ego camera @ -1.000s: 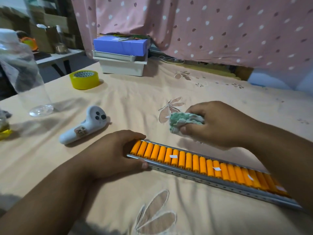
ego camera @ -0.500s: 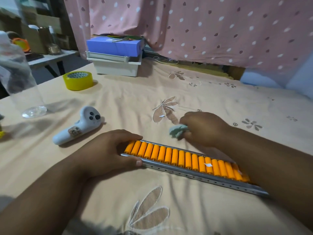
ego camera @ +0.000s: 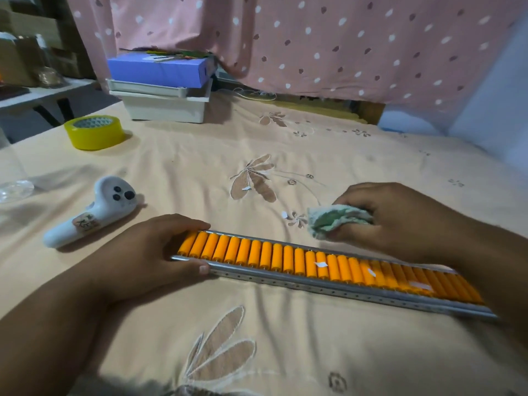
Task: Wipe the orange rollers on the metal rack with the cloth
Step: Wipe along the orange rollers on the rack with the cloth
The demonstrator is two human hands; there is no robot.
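One metal rack (ego camera: 328, 284) of orange rollers (ego camera: 257, 252), too many to count surely; one cloth (ego camera: 334, 221); one tape roll (ego camera: 94, 132); one white controller (ego camera: 94, 212); two hands.

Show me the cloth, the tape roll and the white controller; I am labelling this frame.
cloth (ego camera: 335, 221): head view, on the bunched green-white wad sticking out of the right hand.
tape roll (ego camera: 95, 137): head view, on its yellow outer wall.
controller (ego camera: 94, 214): head view, on the middle of its white body.
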